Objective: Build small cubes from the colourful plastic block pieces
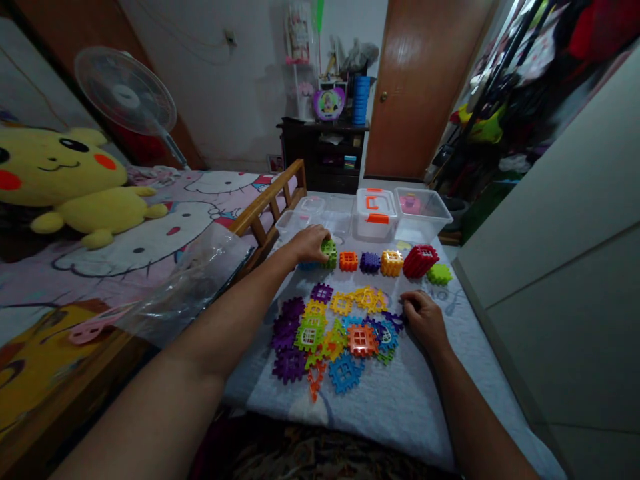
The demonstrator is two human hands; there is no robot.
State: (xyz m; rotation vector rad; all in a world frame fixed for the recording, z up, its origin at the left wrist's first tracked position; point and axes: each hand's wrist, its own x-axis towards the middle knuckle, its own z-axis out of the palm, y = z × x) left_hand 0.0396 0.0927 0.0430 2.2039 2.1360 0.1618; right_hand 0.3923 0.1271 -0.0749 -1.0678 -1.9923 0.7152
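My left hand (309,244) reaches far forward and is closed on a green block cube (329,253) at the left end of a row of built cubes: orange (349,261), purple (370,262), yellow-orange (392,263), red (420,260) and a flat green piece (439,273). My right hand (423,316) rests with curled fingers at the right edge of a pile of flat interlocking plastic tiles (334,337) in purple, yellow, green, blue and orange, touching a purple tile there.
A white quilted mat (400,400) covers the surface. Clear plastic boxes (423,207) and a white case with orange handle (375,212) stand behind the row. A wooden bed frame (270,207), a plastic bag (200,280) and a yellow plush toy (75,180) lie left. A grey cabinet (565,267) stands right.
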